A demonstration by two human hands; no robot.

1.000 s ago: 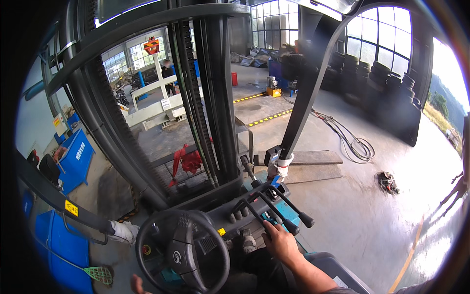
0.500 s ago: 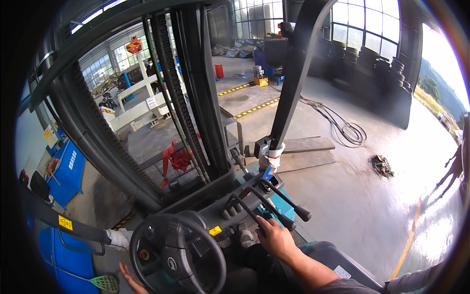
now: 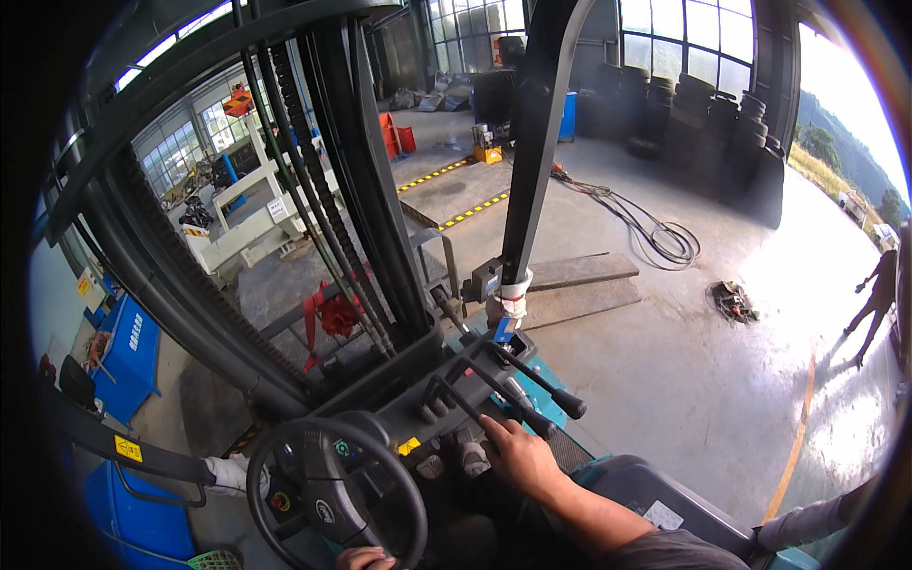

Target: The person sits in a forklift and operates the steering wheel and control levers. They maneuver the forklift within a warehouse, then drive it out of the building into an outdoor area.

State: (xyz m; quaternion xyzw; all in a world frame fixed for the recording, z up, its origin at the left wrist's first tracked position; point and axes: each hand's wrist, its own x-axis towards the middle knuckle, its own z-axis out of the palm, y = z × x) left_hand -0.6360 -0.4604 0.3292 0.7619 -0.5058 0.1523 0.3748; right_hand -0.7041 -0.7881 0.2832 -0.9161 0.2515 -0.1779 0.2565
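Observation:
My left hand [image 3: 366, 556] is closed on the lower rim of the black steering wheel [image 3: 412, 499] of a forklift. My right hand [image 3: 515, 454] wraps round the end of a black control lever [image 3: 463, 402] on the dashboard. More levers with black knobs [image 3: 568, 404] stand just right of it. A yellow warning label [image 3: 408, 446] sits beside the wheel, and my shoe [image 3: 473, 461] shows among the pedals below. The black mast [image 3: 366, 209] rises in front of the cab, with a bundle of red fabric [image 3: 334, 315] behind it.
A white frame [image 3: 237, 233] stands beyond the mast. Blue bins [image 3: 128, 366] line the left. Metal plates [image 3: 582, 304], coiled hoses [image 3: 665, 237], a dark heap [image 3: 733, 302] and yellow-black floor markings [image 3: 475, 207] lie ahead and right. Tire stacks [image 3: 693, 123] stand behind; a person [image 3: 874, 294] is at far right.
My left hand has come from left of the wheel onto its lower rim. My right hand stays on the lever. The surroundings have shifted left and up in the view.

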